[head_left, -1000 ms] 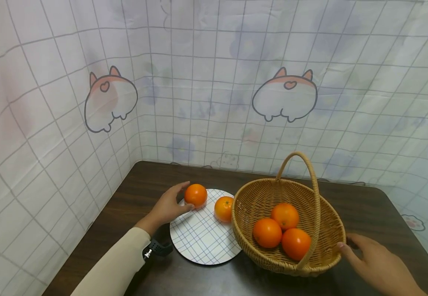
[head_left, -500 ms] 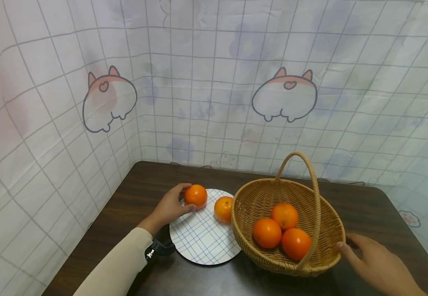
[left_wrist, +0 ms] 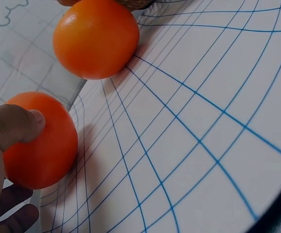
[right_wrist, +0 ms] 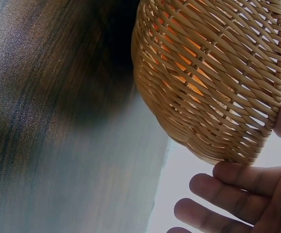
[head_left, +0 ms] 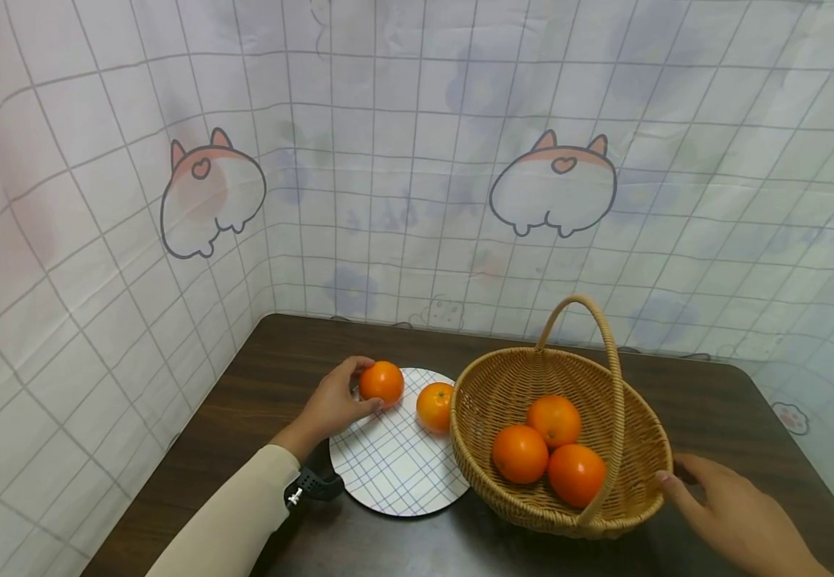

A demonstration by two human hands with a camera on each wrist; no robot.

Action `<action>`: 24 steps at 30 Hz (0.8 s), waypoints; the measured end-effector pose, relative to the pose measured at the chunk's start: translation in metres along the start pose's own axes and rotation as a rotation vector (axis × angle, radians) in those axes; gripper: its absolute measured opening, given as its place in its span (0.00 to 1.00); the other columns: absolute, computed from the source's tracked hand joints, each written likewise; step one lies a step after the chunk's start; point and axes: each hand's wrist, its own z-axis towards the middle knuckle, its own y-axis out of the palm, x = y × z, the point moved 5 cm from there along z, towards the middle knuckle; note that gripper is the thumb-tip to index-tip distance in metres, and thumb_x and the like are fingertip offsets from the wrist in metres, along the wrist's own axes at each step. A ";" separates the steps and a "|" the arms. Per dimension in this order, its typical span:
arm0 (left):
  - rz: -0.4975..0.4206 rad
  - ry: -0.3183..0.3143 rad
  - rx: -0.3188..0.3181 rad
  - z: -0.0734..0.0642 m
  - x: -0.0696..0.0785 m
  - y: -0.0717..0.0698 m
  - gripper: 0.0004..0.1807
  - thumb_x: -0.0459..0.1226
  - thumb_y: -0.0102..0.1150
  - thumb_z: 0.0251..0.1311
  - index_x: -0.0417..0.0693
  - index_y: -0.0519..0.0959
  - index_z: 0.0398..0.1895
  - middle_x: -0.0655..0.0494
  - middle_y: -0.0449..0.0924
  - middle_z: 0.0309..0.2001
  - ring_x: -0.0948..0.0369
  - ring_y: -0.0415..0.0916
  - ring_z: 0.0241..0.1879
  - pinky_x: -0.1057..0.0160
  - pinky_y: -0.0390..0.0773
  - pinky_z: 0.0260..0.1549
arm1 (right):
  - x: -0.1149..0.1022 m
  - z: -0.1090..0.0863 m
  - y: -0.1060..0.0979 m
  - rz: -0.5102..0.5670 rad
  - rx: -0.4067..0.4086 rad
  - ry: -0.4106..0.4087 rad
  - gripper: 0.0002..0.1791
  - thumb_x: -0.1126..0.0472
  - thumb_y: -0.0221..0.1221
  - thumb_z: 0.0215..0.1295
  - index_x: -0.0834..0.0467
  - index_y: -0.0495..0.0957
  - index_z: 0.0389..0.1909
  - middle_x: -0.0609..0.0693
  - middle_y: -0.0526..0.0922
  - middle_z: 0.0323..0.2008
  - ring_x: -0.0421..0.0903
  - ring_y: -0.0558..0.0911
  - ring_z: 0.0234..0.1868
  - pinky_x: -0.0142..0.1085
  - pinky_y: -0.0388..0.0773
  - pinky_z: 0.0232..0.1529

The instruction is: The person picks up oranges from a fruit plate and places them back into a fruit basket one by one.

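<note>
The table (head_left: 301, 340) bears a basket (head_left: 513, 389), its handle upright, with three oranges (head_left: 521, 454) inside. The right hand (head_left: 737, 497) pinches the basket's right rim, thumb on the edge, fingers against the outer weave below. Beside the basket lies the plate (head_left: 398, 473). The left hand (head_left: 332, 403) reaches in from the left, over the plate's edge, pinching an orange (head_left: 382, 383) at the plate's far left; it sits between thumb and fingers. Another orange (head_left: 433, 407) lies on the plate, near the basket.
</note>
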 end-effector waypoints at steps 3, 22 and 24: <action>0.003 -0.012 0.002 -0.002 0.000 0.000 0.38 0.39 0.79 0.53 0.46 0.71 0.66 0.48 0.75 0.64 0.48 0.75 0.62 0.45 0.73 0.63 | 0.000 0.001 0.000 -0.001 -0.008 0.006 0.41 0.32 0.45 0.77 0.68 0.76 0.62 0.71 0.78 0.57 0.67 0.82 0.49 0.62 0.81 0.37; -0.019 0.032 0.009 -0.021 0.022 -0.016 0.36 0.43 0.78 0.55 0.51 0.72 0.66 0.54 0.78 0.59 0.54 0.77 0.51 0.46 0.79 0.54 | 0.002 0.002 0.000 0.029 -0.060 0.023 0.43 0.32 0.43 0.77 0.70 0.73 0.64 0.73 0.77 0.58 0.62 0.84 0.45 0.61 0.82 0.36; -0.025 0.037 0.009 -0.023 0.026 -0.018 0.36 0.42 0.78 0.55 0.51 0.72 0.66 0.53 0.77 0.60 0.53 0.78 0.52 0.46 0.79 0.55 | 0.001 0.002 0.000 0.030 -0.056 0.021 0.43 0.33 0.44 0.77 0.70 0.73 0.64 0.73 0.77 0.58 0.62 0.85 0.44 0.61 0.82 0.36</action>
